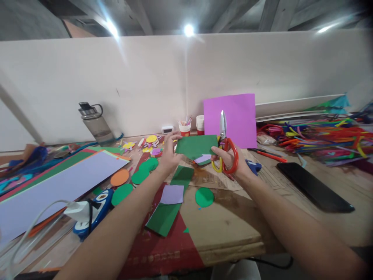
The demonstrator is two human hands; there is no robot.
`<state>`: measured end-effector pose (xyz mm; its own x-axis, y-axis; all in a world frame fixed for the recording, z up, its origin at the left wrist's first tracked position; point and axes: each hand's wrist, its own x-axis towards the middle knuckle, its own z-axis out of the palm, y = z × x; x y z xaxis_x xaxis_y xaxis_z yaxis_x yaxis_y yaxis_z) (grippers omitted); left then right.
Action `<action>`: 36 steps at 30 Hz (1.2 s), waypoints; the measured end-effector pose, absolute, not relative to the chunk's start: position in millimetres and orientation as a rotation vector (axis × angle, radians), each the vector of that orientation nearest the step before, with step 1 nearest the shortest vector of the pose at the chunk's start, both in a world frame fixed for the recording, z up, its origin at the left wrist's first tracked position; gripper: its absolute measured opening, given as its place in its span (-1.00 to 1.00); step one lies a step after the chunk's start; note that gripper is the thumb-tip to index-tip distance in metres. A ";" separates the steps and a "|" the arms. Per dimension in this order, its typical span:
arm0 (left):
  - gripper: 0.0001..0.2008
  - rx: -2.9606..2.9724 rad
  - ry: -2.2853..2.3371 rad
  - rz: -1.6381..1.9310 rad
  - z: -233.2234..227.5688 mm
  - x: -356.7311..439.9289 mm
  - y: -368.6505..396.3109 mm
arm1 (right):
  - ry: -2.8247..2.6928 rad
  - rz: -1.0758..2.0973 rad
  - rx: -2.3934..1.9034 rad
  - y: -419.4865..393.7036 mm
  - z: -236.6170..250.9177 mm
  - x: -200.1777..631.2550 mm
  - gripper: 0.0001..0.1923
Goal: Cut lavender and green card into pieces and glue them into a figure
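My left hand (pixel 169 153) pinches the left edge of a green paper sheet (pixel 196 146) held up above the table. My right hand (pixel 230 160) grips scissors (pixel 223 144) with red and yellow handles, blades pointing up at the sheet's right edge. A small lilac piece (pixel 203 158) shows under the green sheet. Below on the table lie green paper strips (pixel 163 218), a lilac square (pixel 172 194) and a green paper circle (pixel 204 196).
A purple sheet (pixel 233 116) leans on the wall behind. Large lilac card (pixel 52 186), paper circles (pixel 140 175), a water bottle (pixel 96 124) and a glue gun (pixel 90 212) are at left. A black phone (pixel 314 187) and pipe cleaners (pixel 323 142) are at right. Cups (pixel 184 128) stand at the back.
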<state>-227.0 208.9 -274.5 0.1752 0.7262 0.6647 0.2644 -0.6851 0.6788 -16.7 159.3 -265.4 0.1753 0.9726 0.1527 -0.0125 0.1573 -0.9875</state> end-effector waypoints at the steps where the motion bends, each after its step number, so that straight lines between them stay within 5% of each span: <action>1: -0.40 1.873 0.899 1.514 -273.9 -227.0 210.5 | -1.140 0.953 -1.159 159.4 -264.8 -16.3 -0.56; 4: -0.36 1.384 0.814 1.429 -266.1 -227.7 211.7 | -1.179 0.852 -1.169 161.2 -266.9 -14.5 -0.56; 10: -0.70 0.986 0.736 1.238 -253.3 -221.0 205.0 | -1.285 0.796 -1.038 166.0 -280.5 -13.1 -0.60; 29: -0.62 0.997 0.887 1.137 -263.2 -234.7 216.4 | -1.092 0.865 -0.922 165.6 -272.2 -13.5 -0.60; 36: -0.69 1.308 0.950 0.722 -252.4 -274.4 220.6 | -1.069 0.865 -0.938 168.0 -268.0 -6.5 -0.63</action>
